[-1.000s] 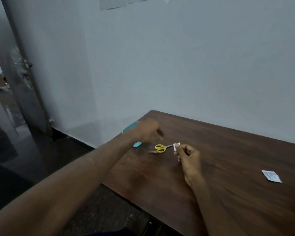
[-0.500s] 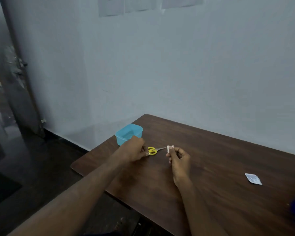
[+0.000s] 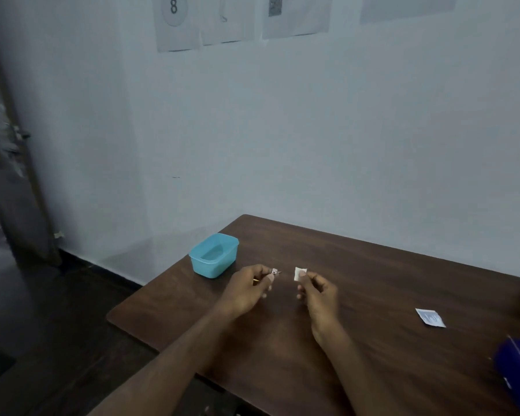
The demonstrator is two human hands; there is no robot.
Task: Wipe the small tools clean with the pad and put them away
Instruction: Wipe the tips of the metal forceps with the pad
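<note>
Scissors (image 3: 275, 272) now lifted off table (image 3: 373, 280) in left hand's (image 3: 246, 291) grip; right hand (image 3: 318, 292) pinches pad (image 3: 300, 273) just beside.

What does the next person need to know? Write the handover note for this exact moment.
Left hand: grips the small yellow-handled scissors, mostly hidden in the fingers.
Right hand: pinches the small white square pad, held just apart from the scissors.
Open light-blue plastic tub sits at the far left corner of the dark wooden table; nothing visible inside.
Torn grey sachet lies to the right.
Done: tool and pad in hand.
Left: wipe the scissors, then put them away, probably in the tub.
</note>
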